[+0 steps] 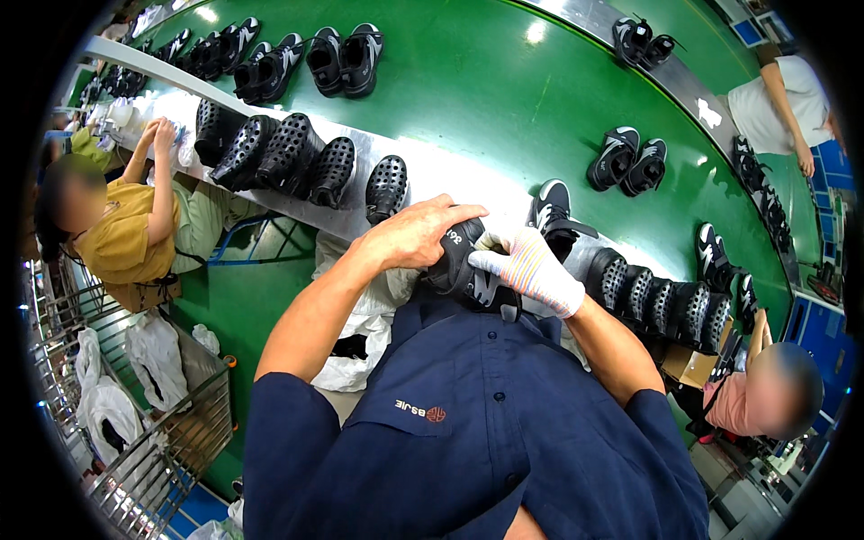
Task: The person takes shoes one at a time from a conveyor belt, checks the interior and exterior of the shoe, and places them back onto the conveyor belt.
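Close to my chest, over the near edge of the bench, I hold a black and grey sports shoe (457,256). My bare left hand (405,236) is closed round its far left side, with the index finger stretched across the top. My right hand (533,270), in a white striped knit glove, pinches the shoe's right side between thumb and fingers. The undersides of several fingers are hidden by the shoe. Just beyond my right hand stands another black and grey shoe (552,216). A black perforated foot-shaped form (387,187) stands beyond my left hand.
More perforated forms (290,148) stand at left, others (661,301) at right. Shoes lie on the green surface (486,99), including one pair (628,162). A wire cart (193,418) stands lower left. People sit on both sides: a yellow top (135,229), a pink top (738,400).
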`<action>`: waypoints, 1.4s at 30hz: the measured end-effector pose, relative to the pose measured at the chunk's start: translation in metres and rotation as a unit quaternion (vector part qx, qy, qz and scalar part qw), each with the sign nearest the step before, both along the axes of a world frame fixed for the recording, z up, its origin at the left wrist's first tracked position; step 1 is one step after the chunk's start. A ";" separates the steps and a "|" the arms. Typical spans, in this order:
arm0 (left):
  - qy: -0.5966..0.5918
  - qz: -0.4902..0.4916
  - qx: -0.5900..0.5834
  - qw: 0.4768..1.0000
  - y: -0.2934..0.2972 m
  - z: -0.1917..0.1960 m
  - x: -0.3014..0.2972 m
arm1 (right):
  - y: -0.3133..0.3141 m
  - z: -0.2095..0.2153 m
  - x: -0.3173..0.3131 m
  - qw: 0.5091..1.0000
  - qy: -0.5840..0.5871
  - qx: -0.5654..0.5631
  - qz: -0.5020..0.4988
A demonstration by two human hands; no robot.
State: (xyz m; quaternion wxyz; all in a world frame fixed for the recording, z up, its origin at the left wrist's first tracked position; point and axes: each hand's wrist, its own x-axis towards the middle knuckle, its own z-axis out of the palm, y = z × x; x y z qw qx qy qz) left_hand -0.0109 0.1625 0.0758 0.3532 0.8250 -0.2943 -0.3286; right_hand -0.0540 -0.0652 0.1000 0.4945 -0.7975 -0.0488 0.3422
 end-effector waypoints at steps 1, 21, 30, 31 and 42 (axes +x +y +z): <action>-0.004 -0.003 -0.004 1.000 0.001 -0.001 0.001 | 0.000 -0.002 0.000 1.000 0.010 0.005 -0.004; 0.050 0.205 0.049 0.976 0.017 -0.017 -0.014 | 0.013 -0.019 -0.011 0.959 -0.236 -0.128 -0.095; 0.412 0.509 -0.025 0.755 -0.049 -0.099 -0.056 | 0.022 -0.082 -0.021 0.969 -0.118 -0.190 -0.108; 0.458 0.495 0.034 0.738 -0.052 -0.107 -0.055 | 0.026 -0.082 -0.019 0.965 -0.139 -0.187 -0.120; -0.123 0.326 0.047 0.936 -0.041 -0.114 -0.040 | 0.022 -0.134 -0.021 0.923 -0.144 -0.341 -0.102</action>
